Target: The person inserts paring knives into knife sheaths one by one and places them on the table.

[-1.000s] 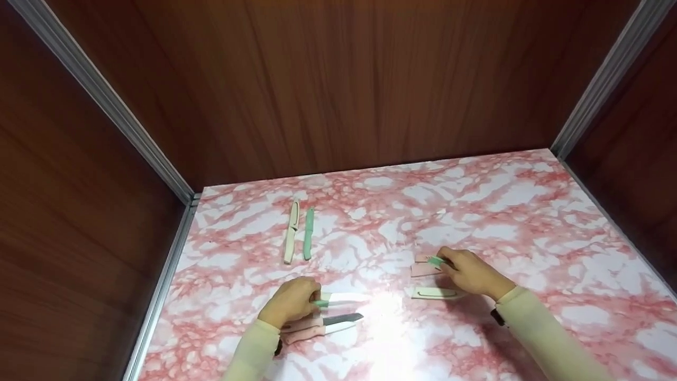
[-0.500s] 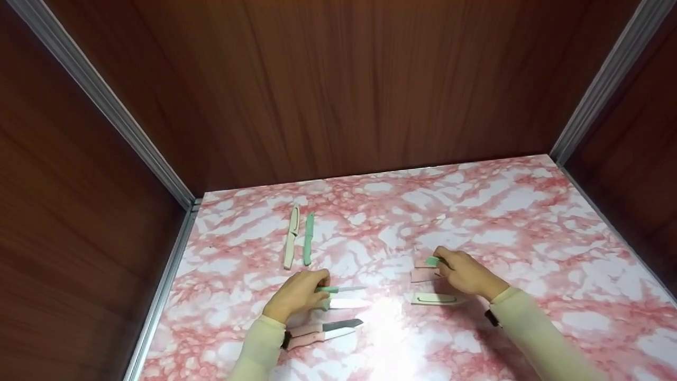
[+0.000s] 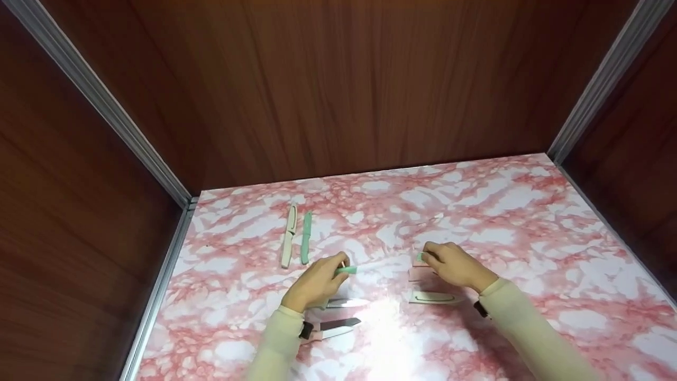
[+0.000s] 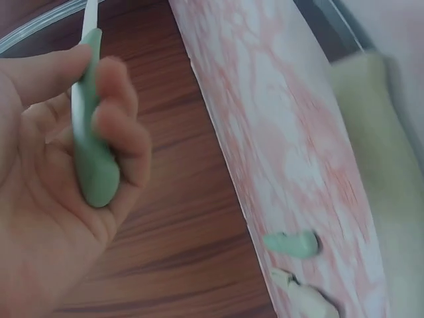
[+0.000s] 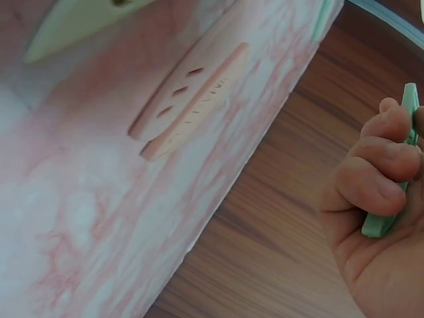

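Note:
In the head view my left hand [image 3: 320, 283] holds a green-handled knife above the table, its pale blade pointing right. The left wrist view shows fingers curled round the knife's green handle [image 4: 89, 132]. My right hand [image 3: 459, 266] grips a green knife sheath [image 5: 382, 224], one end facing the blade; the two are apart. Beneath the right hand lie two pink sheaths [image 3: 421, 274], with a cream sheath [image 3: 435, 298] nearer me. Below the left hand are a knife with a white blade [image 3: 346, 303], a dark-bladed knife [image 3: 341, 323] and another white-bladed knife [image 3: 337, 332], handles partly hidden.
A cream knife in its sheath [image 3: 289, 235] and a green knife [image 3: 306, 238] lie side by side at the back left of the marbled table [image 3: 502, 211]. Brown wood-grain panels [image 3: 370, 90] with metal corner rails [image 3: 608, 79] enclose the table.
My left hand has lifted the green-handled knife from the row and carried it right and away from me. My right hand has shifted slightly left with the green sheath.

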The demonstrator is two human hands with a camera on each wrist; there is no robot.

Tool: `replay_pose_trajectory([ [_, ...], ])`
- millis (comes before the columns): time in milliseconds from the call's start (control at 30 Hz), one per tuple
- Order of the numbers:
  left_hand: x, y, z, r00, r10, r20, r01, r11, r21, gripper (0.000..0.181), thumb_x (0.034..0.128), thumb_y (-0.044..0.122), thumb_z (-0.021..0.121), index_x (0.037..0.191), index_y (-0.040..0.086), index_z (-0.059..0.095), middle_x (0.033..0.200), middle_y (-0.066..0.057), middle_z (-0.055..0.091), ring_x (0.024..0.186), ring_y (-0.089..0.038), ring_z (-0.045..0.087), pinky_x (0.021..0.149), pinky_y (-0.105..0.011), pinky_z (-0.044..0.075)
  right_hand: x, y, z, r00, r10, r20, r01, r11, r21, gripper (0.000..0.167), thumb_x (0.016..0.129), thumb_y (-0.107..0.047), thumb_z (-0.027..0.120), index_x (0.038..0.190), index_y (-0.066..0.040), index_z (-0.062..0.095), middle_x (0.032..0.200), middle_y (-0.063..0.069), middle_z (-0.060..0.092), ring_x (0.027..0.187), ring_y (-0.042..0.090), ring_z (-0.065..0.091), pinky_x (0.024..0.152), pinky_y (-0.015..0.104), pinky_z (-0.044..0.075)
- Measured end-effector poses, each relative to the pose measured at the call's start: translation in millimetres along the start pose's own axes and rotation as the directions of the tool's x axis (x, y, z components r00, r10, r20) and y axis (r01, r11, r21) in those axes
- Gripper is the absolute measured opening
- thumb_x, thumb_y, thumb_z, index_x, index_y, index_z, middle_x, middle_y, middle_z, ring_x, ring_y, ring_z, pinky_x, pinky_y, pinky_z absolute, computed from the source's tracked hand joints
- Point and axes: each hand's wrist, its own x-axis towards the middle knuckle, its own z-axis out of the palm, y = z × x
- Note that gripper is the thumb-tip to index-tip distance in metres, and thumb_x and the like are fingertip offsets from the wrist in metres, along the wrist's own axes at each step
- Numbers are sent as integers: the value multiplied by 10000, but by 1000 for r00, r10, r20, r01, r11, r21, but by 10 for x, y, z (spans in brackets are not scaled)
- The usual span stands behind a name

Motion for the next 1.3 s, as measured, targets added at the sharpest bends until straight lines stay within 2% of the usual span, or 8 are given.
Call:
replay_pose_trajectory([
  [133,66,59,11,999,-9,-36,9,1000,6,108,981,250,521,1069,200,560,900,56,579,673,-83,476,635,-274,424,31,-35,0,1000,-8,-20,8,1000,-17,215,1017,-208,425,852,-192,561,576,-52,462,456,75,415,478,258,366],
  [267,109,104,23,999,-4,-39,5,1000,21,151,980,256,523,1067,176,616,951,88,586,791,-96,520,746,-296,450,51,-68,5,999,-25,-35,24,999,-27,222,1004,-157,437,831,-187,573,558,-66,427,445,56,381,474,248,350],
  [433,146,142,53,999,-4,-39,5,999,36,170,986,278,507,1026,169,631,917,101,575,776,-88,519,728,-284,453,68,-106,22,998,-54,-40,53,998,-34,234,997,-163,458,808,-201,590,568,-83,420,460,38,309,486,238,328],
  [667,196,203,68,999,12,-36,-11,999,42,182,990,257,498,1025,137,631,900,78,573,746,-79,507,685,-255,443,104,-169,70,989,-134,-65,133,991,-28,241,992,-166,466,800,-210,605,630,-110,488,494,22,326,517,234,346],
  [833,216,221,77,998,30,-46,-27,998,55,171,986,247,502,996,141,636,834,83,543,691,-79,471,635,-250,413,118,-206,103,981,-182,-74,179,983,-38,229,984,-151,485,781,-199,580,594,-118,410,495,11,309,512,230,333],
  [1133,210,228,74,998,37,-42,-35,999,38,164,986,243,505,992,145,637,833,85,540,686,-76,464,632,-244,406,129,-231,117,984,-170,-51,168,985,-47,245,988,-151,479,761,-213,548,567,-120,359,487,13,290,516,226,321],
  [1300,207,238,71,998,47,-50,-45,998,47,162,981,237,517,993,138,644,852,90,555,699,-74,478,644,-245,420,122,-236,108,988,-152,-32,151,988,-37,219,998,-193,475,824,-221,605,575,-111,391,484,21,295,521,236,338],
])
